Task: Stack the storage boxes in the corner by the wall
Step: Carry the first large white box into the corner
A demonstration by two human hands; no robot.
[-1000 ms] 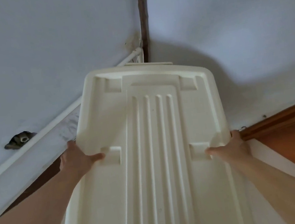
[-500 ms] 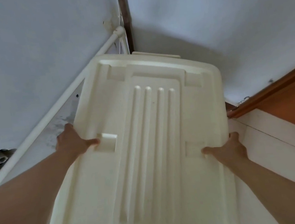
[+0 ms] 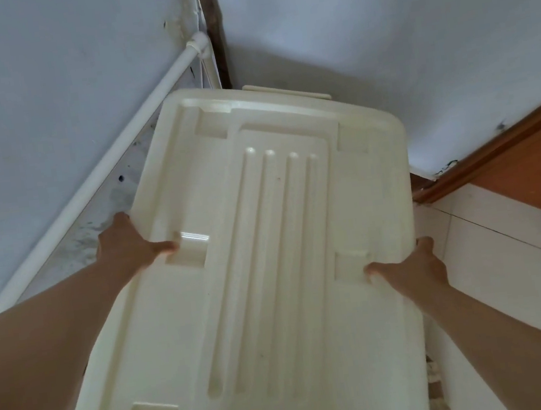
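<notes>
Since the frames a second and half a second back, the cream storage box has swung and dropped further into the corner: its far end now sits closer under the white pipe elbow, its long axis has turned so the far end points left of where it did, and more of the tiled floor shows beside it.

Both hands grip the box by its long sides. The left hand lies on the side nearest the pipe, thumb curled over the lid rim beside a square recess, the other fingers hidden under the edge. The right hand holds the opposite side the same way, thumb on top, fingers wrapped below out of sight.

As for progress, the box looks close to its resting place but probably not let go yet, since both hands are clamped on. Whether another box lies under it cannot be told; only its ribbed lid is visible. A lighter tab peeks past the far end of the lid, perhaps a latch or another lid.

Room is tight. The far end of the box lies near the dark corner post, and the side toward the pipe has only a narrow gap, so the left hand risks being pinched against the white pipe. The opposite side is freer, with open floor between the box and the wooden skirting.
</notes>
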